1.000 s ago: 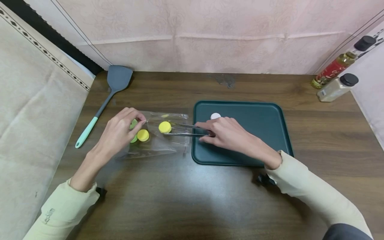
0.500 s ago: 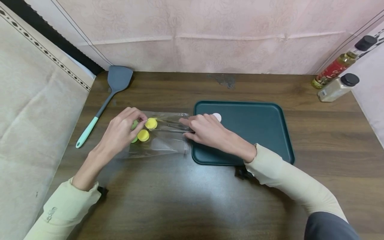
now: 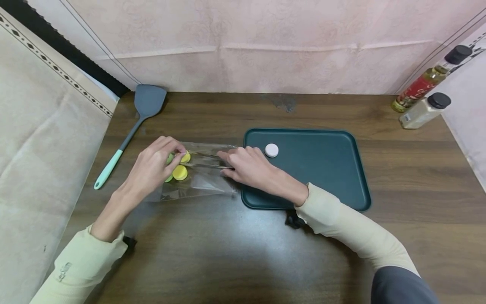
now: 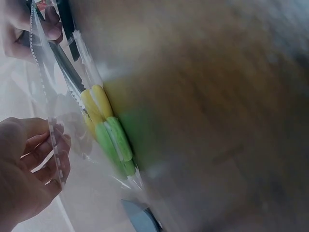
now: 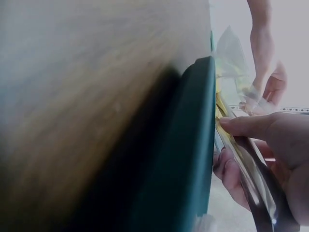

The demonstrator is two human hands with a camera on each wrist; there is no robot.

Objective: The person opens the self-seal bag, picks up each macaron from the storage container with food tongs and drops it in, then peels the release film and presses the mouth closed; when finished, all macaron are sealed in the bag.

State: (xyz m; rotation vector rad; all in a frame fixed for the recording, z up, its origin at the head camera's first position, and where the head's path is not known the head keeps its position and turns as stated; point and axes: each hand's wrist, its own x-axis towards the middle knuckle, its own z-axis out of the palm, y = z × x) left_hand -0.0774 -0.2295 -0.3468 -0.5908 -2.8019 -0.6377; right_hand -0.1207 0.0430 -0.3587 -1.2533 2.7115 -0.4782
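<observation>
From the head view, I see the left hand [image 3: 152, 164] pinching the clear bag [image 3: 203, 185], with yellow discs [image 3: 180, 172] just beside its fingertips and green discs [image 3: 170, 158] partly behind them. The right hand [image 3: 252, 169] clasps metal tongs [image 3: 212, 166] pointing into the bag toward the left fingers; a white disc [image 3: 271, 150] rests on the tray [image 3: 322, 173] near the right knuckles. The left-wrist view shows the tongs' tips at the yellow discs, inside the bag. The right-wrist view shows thumb and fingers clamped around the tongs.
</observation>
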